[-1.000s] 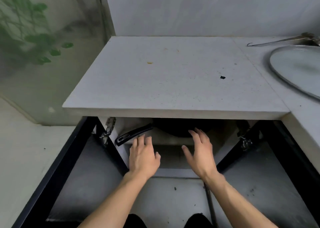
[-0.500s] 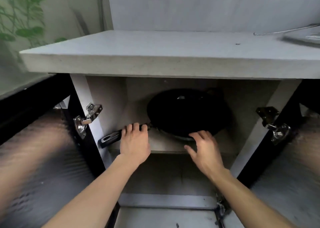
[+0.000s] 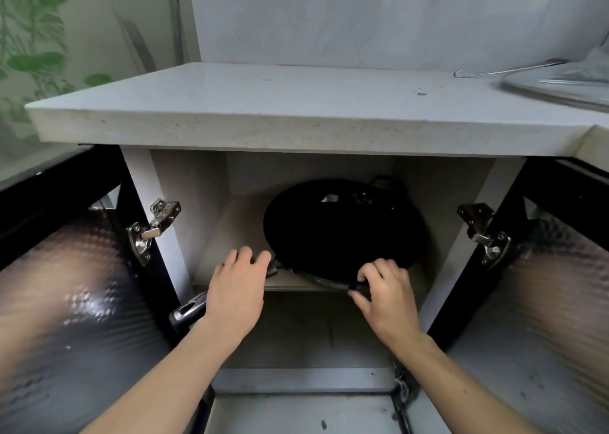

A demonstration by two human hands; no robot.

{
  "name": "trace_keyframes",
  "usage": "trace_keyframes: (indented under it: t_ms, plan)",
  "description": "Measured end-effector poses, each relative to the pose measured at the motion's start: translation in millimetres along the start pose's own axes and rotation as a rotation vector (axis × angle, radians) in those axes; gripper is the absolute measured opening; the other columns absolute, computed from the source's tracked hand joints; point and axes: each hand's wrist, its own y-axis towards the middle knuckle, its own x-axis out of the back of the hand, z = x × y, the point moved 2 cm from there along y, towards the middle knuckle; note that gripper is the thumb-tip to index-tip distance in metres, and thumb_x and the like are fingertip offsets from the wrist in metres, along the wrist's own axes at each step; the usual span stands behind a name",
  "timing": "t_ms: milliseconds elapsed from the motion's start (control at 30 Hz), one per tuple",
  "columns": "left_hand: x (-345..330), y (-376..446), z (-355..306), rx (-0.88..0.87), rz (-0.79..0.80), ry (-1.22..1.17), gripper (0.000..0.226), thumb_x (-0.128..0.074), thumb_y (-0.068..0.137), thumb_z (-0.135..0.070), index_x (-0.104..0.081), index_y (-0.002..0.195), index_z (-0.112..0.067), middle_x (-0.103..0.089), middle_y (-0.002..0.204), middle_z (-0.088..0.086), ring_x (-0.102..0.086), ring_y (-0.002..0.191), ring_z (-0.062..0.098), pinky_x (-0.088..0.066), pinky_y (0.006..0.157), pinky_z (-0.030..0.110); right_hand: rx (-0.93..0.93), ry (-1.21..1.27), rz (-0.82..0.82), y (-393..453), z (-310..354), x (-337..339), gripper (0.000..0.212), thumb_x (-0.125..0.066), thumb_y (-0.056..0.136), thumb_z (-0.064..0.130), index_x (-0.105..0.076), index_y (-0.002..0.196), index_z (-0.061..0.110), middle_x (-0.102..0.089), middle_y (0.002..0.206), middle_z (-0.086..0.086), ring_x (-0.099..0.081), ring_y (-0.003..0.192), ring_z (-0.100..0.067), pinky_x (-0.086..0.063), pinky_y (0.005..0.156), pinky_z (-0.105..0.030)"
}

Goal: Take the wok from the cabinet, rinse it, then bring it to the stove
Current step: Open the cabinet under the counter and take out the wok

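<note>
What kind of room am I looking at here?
Most likely a home kitchen. A black wok sits on a shelf in an open cabinet under a pale stone countertop, and both hands, left hand and right hand, hold it.

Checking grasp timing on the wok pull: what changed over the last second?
Both hands went from hovering open at the cabinet mouth to contact. The left hand now grips the wok handle; the right hand pinches the wok by its front rim. The camera dropped to shelf level. The wok stays on the shelf, doors open.
</note>
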Motion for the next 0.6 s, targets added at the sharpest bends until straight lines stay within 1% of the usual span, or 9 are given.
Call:
trace_keyframes:
  t_ms: [67, 133, 233, 300, 467, 533, 600]
  plan:
    - [2.3, -8.4, 1.2, -0.007, 0.01, 0.001, 0.045, -0.066, 0.079, -0.011, -0.042, 0.115, -0.024, -0.051, 0.108, 0.002, -0.048, 0.099, 0.024, -0.046, 0.078, 0.035, 0.049, 0.035, -0.04, -8.7, -0.8, 0.8, 0.042, -0.086, 0.064, 0.024, -0.049, 0.085, 0.021, -0.049, 0.086, 0.004, -0.046, 0.079, -0.019, -0.035, 0.069, -0.03]
    - [4.8, -16.0, 1.9, -0.01, 0.01, 0.007, 0.044, -0.066, 0.079, -0.013, -0.041, 0.114, -0.024, -0.05, 0.106, 0.002, -0.047, 0.096, 0.024, -0.044, 0.076, 0.034, 0.103, 0.041, -0.068, -17.1, -1.6, 0.1, 0.042, -0.085, 0.065, 0.024, -0.048, 0.084, 0.021, -0.047, 0.084, 0.004, -0.044, 0.077, -0.019, -0.032, 0.067, -0.028]
    - [7.1, -28.2, 1.2, -0.015, 0.006, 0.029, 0.045, -0.068, 0.078, -0.014, -0.043, 0.114, -0.023, -0.051, 0.105, 0.003, -0.047, 0.094, 0.024, -0.045, 0.076, 0.033, 0.135, 0.06, -0.083, -28.5, 0.0, -0.2, 0.041, -0.086, 0.066, 0.024, -0.049, 0.081, 0.019, -0.046, 0.08, 0.004, -0.043, 0.073, -0.019, -0.033, 0.064, -0.029]
    - [8.5, -34.9, 0.6, -0.028, -0.001, 0.048, 0.047, -0.073, 0.074, -0.012, -0.047, 0.112, -0.022, -0.052, 0.099, 0.003, -0.049, 0.09, 0.024, -0.045, 0.072, 0.034, 0.141, 0.068, -0.085, -34.3, 0.8, 1.4, 0.039, -0.086, 0.067, 0.025, -0.05, 0.081, 0.019, -0.047, 0.079, 0.004, -0.043, 0.072, -0.018, -0.032, 0.065, -0.028]
    - [7.8, -40.8, 0.8, -0.076, 0.007, 0.079, 0.06, -0.086, 0.057, -0.011, -0.051, 0.105, -0.019, -0.052, 0.089, 0.004, -0.05, 0.081, 0.024, -0.045, 0.064, 0.033, 0.161, 0.076, -0.063, -34.2, 0.5, 8.6, 0.037, -0.085, 0.069, 0.026, -0.05, 0.081, 0.02, -0.045, 0.079, 0.005, -0.041, 0.071, -0.016, -0.028, 0.066, -0.026]
    - [9.4, -41.2, 2.4, -0.097, 0.006, 0.095, 0.059, -0.088, 0.052, -0.008, -0.052, 0.098, -0.018, -0.05, 0.083, 0.005, -0.048, 0.075, 0.025, -0.042, 0.059, 0.034, 0.15, 0.089, -0.042, -31.8, 2.4, 12.8, 0.038, -0.085, 0.069, 0.025, -0.049, 0.08, 0.02, -0.045, 0.078, 0.006, -0.04, 0.071, -0.015, -0.029, 0.066, -0.027]
    - [16.6, -43.4, 3.1, -0.101, 0.038, 0.094, 0.057, -0.087, 0.051, -0.005, -0.05, 0.092, -0.017, -0.047, 0.08, 0.005, -0.045, 0.072, 0.025, -0.039, 0.058, 0.034, 0.125, 0.117, 0.008, -30.3, 6.6, 20.8, 0.038, -0.085, 0.068, 0.025, -0.049, 0.08, 0.02, -0.044, 0.077, 0.007, -0.039, 0.071, -0.014, -0.031, 0.066, -0.027]
